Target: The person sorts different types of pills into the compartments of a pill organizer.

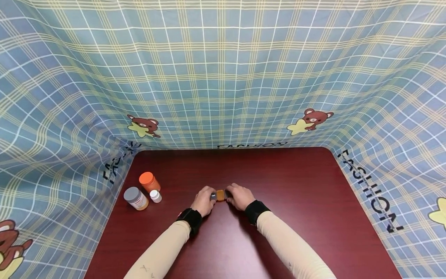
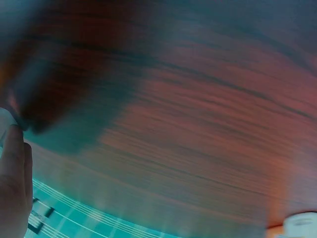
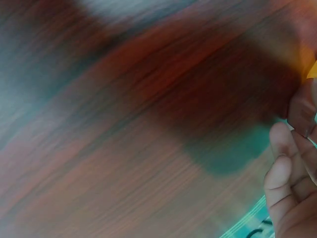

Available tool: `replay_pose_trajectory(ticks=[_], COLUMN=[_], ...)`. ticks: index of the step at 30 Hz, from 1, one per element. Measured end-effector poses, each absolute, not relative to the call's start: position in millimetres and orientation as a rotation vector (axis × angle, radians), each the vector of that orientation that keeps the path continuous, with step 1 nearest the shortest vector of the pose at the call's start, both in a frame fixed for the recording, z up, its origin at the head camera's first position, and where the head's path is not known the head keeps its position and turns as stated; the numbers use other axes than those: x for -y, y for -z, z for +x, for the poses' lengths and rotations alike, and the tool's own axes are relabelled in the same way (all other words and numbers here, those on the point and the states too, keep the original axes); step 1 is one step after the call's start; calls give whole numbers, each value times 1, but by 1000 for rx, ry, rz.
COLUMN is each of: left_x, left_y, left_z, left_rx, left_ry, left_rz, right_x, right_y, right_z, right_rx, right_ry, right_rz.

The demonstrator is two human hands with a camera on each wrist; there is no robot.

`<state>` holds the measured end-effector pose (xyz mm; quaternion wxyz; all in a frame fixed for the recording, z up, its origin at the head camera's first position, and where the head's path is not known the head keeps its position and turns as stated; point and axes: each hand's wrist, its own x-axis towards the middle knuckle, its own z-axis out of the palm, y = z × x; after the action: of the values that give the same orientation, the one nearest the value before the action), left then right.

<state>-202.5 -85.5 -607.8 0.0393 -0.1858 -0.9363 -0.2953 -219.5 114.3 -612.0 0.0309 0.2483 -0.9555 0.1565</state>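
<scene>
Near the middle of the table, both hands meet at a short row of small block-like pieces. My left hand (image 1: 203, 200) grips a grey-blue piece (image 1: 213, 196) with a pale mark at the row's left end. An amber-orange piece (image 1: 220, 195) shows in the gap between the hands. At the right end my right hand (image 1: 241, 196) holds a dark piece (image 1: 227, 194), mostly covered by its fingers. Whether the pieces are joined, I cannot tell. In the right wrist view a dark reddish block (image 3: 302, 115) touches the fingertips, below a yellow-orange piece (image 3: 312, 70).
On the dark red table (image 1: 285, 174), at the left, stand an orange bottle (image 1: 150, 182), a small white bottle (image 1: 155, 196) and an amber jar with a grey lid (image 1: 136, 198). A blue checked cloth (image 1: 223, 77) hangs around the back and sides.
</scene>
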Motion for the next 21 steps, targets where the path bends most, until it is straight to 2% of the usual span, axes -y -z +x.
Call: replay_pose_trajectory(ticks=[6,15,21], left_x=[61,48,40], left_y=[616,619,619], left_z=[-210,-206,-194], left_rx=[2811,2734,2778], left_ry=[918,945,558], left_rz=[-603,-649,-761], right_x=[-138,-153,-157], right_y=[615,617,621], right_z=[-217,-217,-213], right_rx=[2979,2920,2889], right_ry=[-538,-676,-802], right_rz=[669,660,662])
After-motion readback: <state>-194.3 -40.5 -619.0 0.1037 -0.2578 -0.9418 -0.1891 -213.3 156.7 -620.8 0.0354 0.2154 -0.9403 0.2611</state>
